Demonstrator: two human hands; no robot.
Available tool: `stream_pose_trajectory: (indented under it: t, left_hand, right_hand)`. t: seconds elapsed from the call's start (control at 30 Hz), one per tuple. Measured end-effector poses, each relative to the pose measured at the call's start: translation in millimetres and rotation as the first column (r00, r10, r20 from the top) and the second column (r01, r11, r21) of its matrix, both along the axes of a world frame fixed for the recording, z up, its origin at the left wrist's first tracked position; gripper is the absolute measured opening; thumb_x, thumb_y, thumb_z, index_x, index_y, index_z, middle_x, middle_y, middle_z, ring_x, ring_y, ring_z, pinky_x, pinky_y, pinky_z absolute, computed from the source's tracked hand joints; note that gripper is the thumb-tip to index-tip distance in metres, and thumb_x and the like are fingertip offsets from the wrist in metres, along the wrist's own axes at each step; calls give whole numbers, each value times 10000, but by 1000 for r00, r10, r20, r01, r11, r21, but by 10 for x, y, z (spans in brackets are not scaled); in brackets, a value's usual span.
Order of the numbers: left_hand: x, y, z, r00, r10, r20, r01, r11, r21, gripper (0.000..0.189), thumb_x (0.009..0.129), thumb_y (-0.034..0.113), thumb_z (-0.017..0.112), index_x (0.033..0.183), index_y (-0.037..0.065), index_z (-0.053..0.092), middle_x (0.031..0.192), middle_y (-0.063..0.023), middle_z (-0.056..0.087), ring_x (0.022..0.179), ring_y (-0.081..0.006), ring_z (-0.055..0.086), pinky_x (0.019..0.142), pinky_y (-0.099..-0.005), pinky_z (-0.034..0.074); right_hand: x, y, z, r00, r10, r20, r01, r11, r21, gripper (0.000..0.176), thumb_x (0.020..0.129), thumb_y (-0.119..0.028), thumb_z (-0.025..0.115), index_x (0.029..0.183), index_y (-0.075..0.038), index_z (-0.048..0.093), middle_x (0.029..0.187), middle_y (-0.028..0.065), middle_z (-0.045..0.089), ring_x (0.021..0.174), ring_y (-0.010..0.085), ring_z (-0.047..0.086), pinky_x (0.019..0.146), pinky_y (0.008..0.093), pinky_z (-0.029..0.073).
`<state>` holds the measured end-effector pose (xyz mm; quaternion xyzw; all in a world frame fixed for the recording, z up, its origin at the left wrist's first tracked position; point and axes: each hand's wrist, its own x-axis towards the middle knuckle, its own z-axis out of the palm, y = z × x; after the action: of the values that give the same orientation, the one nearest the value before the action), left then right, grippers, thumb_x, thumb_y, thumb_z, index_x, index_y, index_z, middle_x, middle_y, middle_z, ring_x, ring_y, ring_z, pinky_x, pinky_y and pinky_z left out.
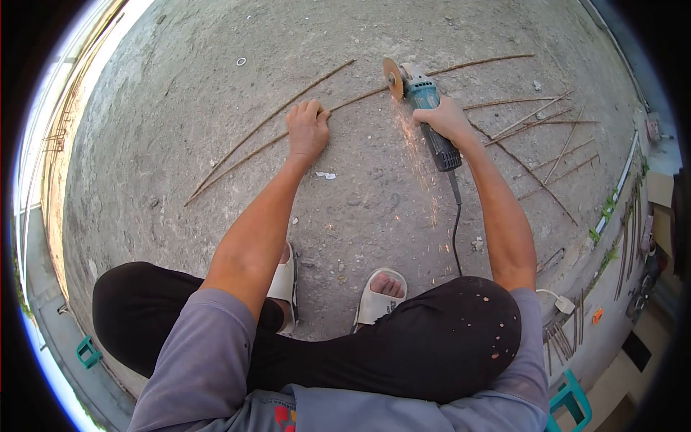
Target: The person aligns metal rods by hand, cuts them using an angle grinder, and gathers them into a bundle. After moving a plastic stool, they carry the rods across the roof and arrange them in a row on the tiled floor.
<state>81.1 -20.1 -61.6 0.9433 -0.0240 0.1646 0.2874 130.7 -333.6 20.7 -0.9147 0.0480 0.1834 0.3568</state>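
My right hand (448,121) is wrapped round the body of a teal and black angle grinder (423,97). Its disc (393,78) meets a long thin rusty steel rod (363,96) lying across the ground, and sparks (412,137) spray down toward my feet. Left of the disc, my left hand (308,129) is closed on the same rod and holds it low at the ground. A second rod (277,109) lies just beyond, on the left. The grinder's black cord (455,230) runs back toward my right knee.
Several cut rods (536,119) lie crossed on the right of the rough concrete ground (345,209). My sandalled foot (381,294) is near the falling sparks. A white plug socket (563,304) and a green stool (570,399) are at lower right. A small ring (241,62) lies far left.
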Motion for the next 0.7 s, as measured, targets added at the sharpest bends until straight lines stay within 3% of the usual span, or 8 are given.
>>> stream_pose_trajectory:
  t: [0.5, 0.6, 0.7]
  left_hand:
    - [-8, -9, 1, 1000, 11, -7, -11, 1000, 8, 116, 894, 175, 651, 868, 82, 587, 923, -92, 608, 949, -316, 544, 870, -445, 383]
    - [14, 11, 16, 1000, 16, 4, -16, 1000, 13, 110, 897, 170, 646, 870, 82, 586, 926, -93, 608, 947, -319, 544, 868, -450, 386]
    - [-10, -21, 12, 1000, 6, -2, -6, 1000, 18, 107, 900, 167, 642, 878, 79, 586, 929, -98, 607, 950, -322, 544, 872, -454, 389]
  right_hand:
    - [-58, 14, 64, 1000, -15, -9, 15, 1000, 15, 429, 600, -360, 778, 765, 28, 698, 739, 161, 687, 655, 266, 667, 618, 371, 518]
    - [-105, 5, 93, 996, -84, -12, 85, 989, 119, 397, 611, -327, 787, 784, 20, 701, 727, 128, 677, 640, 236, 652, 597, 356, 509]
    - [-121, -73, 236, 987, -129, -94, 145, 970, 193, 364, 659, -282, 793, 863, -9, 666, 755, 64, 645, 623, 149, 603, 562, 313, 469]
